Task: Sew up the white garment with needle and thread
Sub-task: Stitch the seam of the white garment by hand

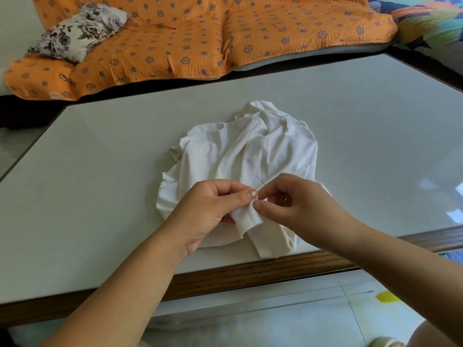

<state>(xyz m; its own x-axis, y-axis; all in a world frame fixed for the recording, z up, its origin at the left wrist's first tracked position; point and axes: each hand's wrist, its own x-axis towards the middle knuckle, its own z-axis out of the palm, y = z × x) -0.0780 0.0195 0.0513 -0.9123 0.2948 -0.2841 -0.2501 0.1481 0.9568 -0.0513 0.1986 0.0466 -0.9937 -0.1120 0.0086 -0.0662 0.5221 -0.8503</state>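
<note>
Head view: a white garment (pixel 240 151) lies crumpled in a loose heap on the pale, glossy worktop (pixel 100 171), near the middle of its front side, with 1 flap hanging just over the wooden edge (pixel 250 269).

Both hands meet over the near part of the heap. The left hand (pixel 213 211) has its fingers curled and pinches a raised fold of the garment between thumb and fingers, the thumbnail turned up. The right hand (pixel 298 204) is just beside it, almost touching, its fingers curled in and its forefinger and thumb pressed together on the lower end of a thin dark needle (pixel 260 180). The needle slants up and away from the fingertips, over the cloth. The thread is too fine to make out.

Beyond the worktop stands a sofa under an orange cover (pixel 190 38) printed with blue stars and wheels, and a floral cushion (pixel 80 31) lies on its left part. A brightly patterned cloth (pixel 426 21) fills the far right corner. Below the worktop's front is a pale tiled floor (pixel 275 316) with a small yellow patch (pixel 387 296) at the right.
</note>
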